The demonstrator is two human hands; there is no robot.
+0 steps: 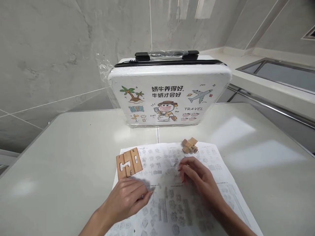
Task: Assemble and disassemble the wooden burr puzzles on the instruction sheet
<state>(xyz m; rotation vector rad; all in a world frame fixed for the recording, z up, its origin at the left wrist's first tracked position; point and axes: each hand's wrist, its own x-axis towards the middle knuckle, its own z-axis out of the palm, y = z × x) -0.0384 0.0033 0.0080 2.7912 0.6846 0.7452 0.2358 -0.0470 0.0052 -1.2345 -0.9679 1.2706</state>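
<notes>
A printed sheet [216, 170] of small diagrams lies on the white table [73, 147]. On its left top corner lie three flat wooden puzzle pieces [129, 162] side by side, marked with numbers. An assembled wooden cross puzzle [190, 145] sits at the sheet's top edge. My left hand [128, 198] rests on the sheet just below the flat pieces, fingers curled, holding nothing that shows. My right hand [197, 178] lies on the middle of the sheet below the cross puzzle, fingers bent with the tips on the paper.
A white case [169, 93] with cartoon travel prints and a black handle, wrapped in clear plastic, stands upright at the table's far side against a marbled wall. A counter with a sunken metal sink [278, 73] runs along the right.
</notes>
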